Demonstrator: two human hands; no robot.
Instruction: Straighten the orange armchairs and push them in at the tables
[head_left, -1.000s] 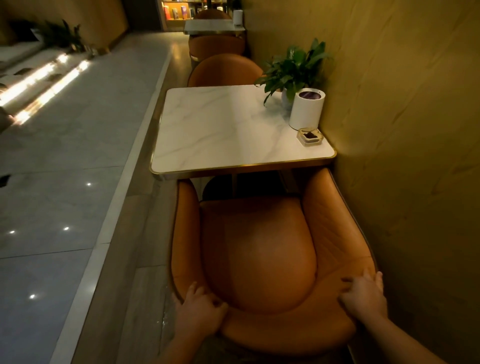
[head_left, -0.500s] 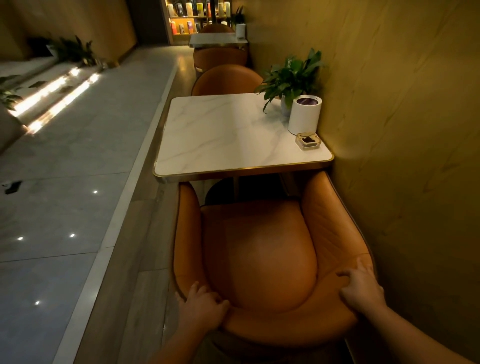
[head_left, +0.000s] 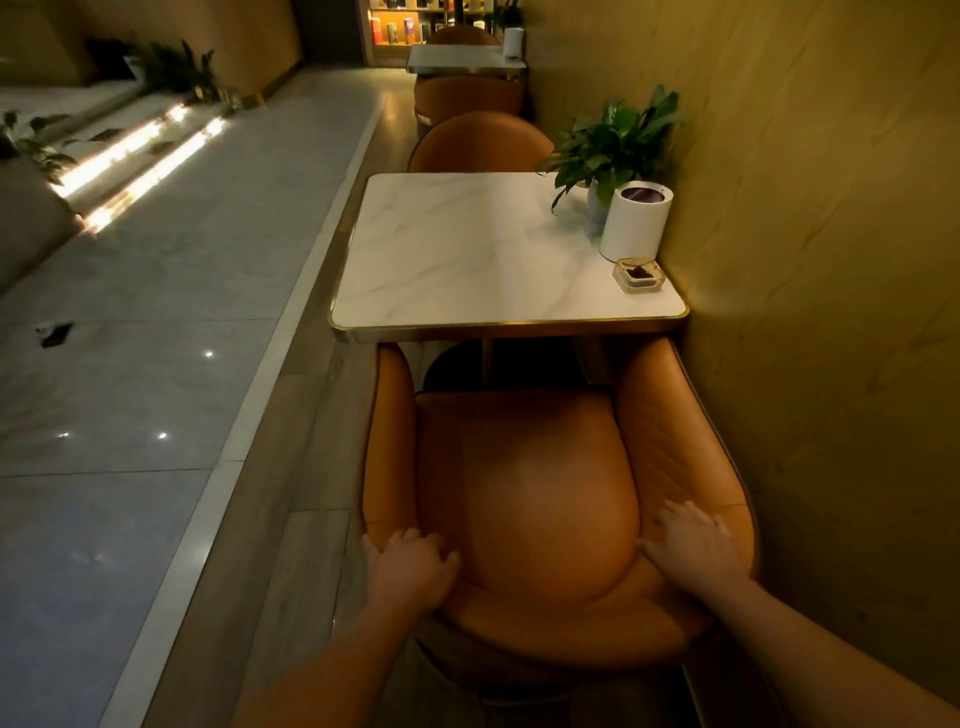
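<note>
- Orange leather covers the nearest armchair (head_left: 524, 499), which faces a marble-topped desk (head_left: 467, 249) with a gold-coloured rim; the front ends of its arms sit just under the near edge of the desk.
- The chair's right side runs close along the yellow-brown wall (head_left: 810, 312); whether the two touch cannot be told.
- The person's left hand (head_left: 408, 569) grips the top of the backrest at its left end, fingers curled over onto the inner side.
- The right hand (head_left: 696, 545) lies on the right part of the backrest with fingers spread fairly flat against the leather, pressing rather than clenched.
- Both forearms reach in from the bottom of the view, one on each side of the seat cushion.
- On the far right corner of the desk, against the wall, stand a green potted plant (head_left: 618, 140), a white cylindrical container (head_left: 635, 222) just in front of it, and a small clear square dish (head_left: 638, 275) with something dark inside, nearest the person.
- A second orange armchair (head_left: 480, 141) shows its rounded back at the far side of the same desk.
- Beyond it stand a third orange chair (head_left: 467, 101) and another desk (head_left: 462, 57) along the same wall.
- Pale glossy floor tiles (head_left: 145, 322) fill the left side, with lit steps (head_left: 135, 156) further off.
</note>
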